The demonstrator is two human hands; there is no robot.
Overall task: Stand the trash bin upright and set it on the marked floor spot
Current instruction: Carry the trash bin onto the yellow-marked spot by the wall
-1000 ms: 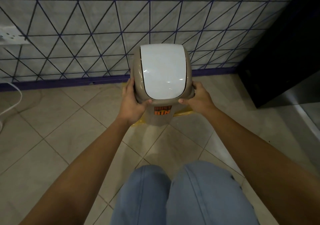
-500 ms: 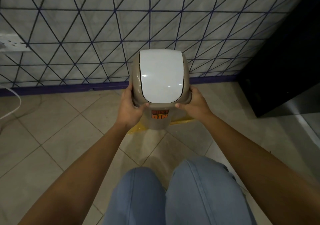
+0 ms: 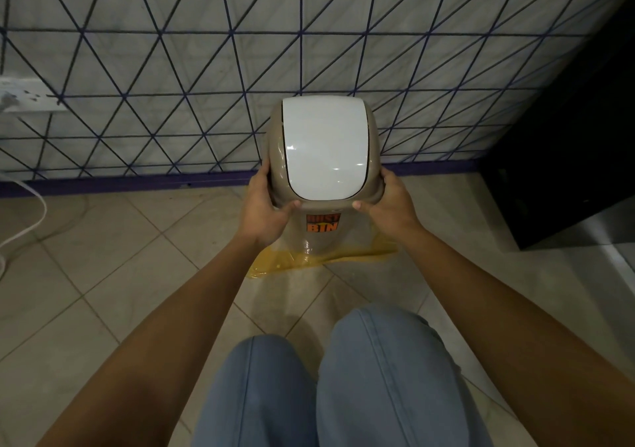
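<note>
The beige trash bin (image 3: 323, 237) stands upright, its white swing lid (image 3: 326, 147) facing up and an orange "DUST BIN" sticker on its front. Its base rests on the yellow marked floor spot (image 3: 275, 263), close to the wall. My left hand (image 3: 264, 211) grips the left side of the lid rim, thumb on the front edge. My right hand (image 3: 390, 206) grips the right side of the rim the same way. Most of the yellow mark is hidden under the bin and my arms.
A tiled wall with dark triangle lines (image 3: 171, 68) stands right behind the bin. A dark cabinet (image 3: 567, 144) blocks the right side. A socket (image 3: 27, 96) and white cable (image 3: 31, 216) sit at the left. My knees in blue jeans (image 3: 343, 384) are below.
The bin and both hands sit slightly lower and farther forward in view as my head tilts; the grip on the rim is unchanged and more of the yellow mark shows.
</note>
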